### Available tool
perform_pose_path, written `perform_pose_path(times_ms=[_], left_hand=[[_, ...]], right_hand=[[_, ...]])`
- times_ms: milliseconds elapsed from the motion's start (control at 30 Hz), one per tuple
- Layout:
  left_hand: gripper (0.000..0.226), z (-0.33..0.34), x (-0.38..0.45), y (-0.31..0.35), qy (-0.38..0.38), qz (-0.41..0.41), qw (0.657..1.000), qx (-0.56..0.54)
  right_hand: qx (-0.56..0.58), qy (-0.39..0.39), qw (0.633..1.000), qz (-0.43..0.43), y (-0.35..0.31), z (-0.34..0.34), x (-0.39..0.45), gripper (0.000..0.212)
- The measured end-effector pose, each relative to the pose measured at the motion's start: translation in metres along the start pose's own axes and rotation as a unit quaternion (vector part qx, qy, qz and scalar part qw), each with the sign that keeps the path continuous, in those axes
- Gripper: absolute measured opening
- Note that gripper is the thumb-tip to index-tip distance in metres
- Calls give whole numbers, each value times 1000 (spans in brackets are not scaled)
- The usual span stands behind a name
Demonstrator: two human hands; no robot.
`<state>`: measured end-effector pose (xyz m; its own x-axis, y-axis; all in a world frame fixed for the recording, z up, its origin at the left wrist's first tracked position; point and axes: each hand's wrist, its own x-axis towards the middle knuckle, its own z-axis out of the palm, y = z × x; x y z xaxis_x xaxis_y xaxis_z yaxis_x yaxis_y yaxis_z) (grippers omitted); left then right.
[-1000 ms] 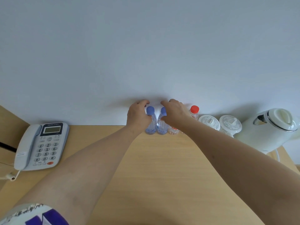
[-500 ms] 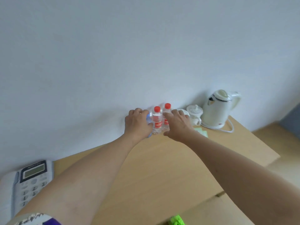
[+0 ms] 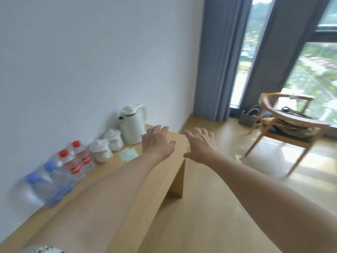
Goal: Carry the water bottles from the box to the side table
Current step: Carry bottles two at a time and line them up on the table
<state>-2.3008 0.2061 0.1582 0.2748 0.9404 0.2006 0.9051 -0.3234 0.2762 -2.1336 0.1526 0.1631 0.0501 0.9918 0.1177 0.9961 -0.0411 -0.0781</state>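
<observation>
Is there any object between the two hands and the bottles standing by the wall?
Nothing visible. Both the left hand and the right hand are open and empty, past the row of water bottles standing on the side table against the wall. Only bare tabletop lies between them.

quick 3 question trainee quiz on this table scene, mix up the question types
1. True or false: the left hand holds a bottle.
2. How many bottles stand along the wall? A) two B) four C) six
3. Fill in: the blue-capped bottles stand farther from the ____ than the red-capped bottles.

Key: 1 false, both it and the right hand are open and empty. 2 B. 3 kettle.
</observation>
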Motion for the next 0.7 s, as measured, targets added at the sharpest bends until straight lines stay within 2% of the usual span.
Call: perform_pose_path(times_ms=[200, 400, 700], left_hand=[[68, 44, 22, 181, -24, 112, 993, -41], [63, 103, 13, 373, -50, 224, 972, -53], [64, 178, -1, 592, -124, 336, 930, -82]], right_hand=[[-21, 13, 991, 132, 167, -31, -63, 84], [-23, 13, 970, 243, 331, -49, -143, 75], [-31, -13, 919, 393, 515, -57, -243, 75]])
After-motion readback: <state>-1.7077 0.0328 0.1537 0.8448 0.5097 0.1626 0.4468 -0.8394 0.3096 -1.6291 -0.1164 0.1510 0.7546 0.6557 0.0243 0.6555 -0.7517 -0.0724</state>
